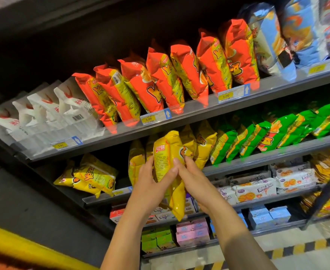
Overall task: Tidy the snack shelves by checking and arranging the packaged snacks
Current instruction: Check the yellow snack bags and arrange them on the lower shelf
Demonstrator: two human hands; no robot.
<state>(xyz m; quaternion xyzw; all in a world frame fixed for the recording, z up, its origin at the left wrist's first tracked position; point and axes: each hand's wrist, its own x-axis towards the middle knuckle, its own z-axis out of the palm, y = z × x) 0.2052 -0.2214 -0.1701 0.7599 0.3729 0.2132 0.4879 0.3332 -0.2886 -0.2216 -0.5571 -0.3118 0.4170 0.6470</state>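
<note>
1. The left hand (150, 184) gripped the left edge of an upright yellow snack bag (167, 152), and the right hand (194, 180) gripped its right edge, thumbs close together on its front.
2. Orange bags (160, 80) stood in a row on the shelf (199, 109) above, at twelve o'clock.
3. Green bags (267, 133) leaned at two o'clock.
4. Loose yellow bags (94, 176) lay flat at nine o'clock.
5. White bags (43, 114) filled ten o'clock.

- A glossy yellow plastic snack bag (169, 168), upright with its back panel facing out, gripped between left hand (152, 182) and right hand (195, 180) before the second shelf (94, 200).
- Similar yellow bags (94, 178) lie toppled at that shelf's left.
</note>
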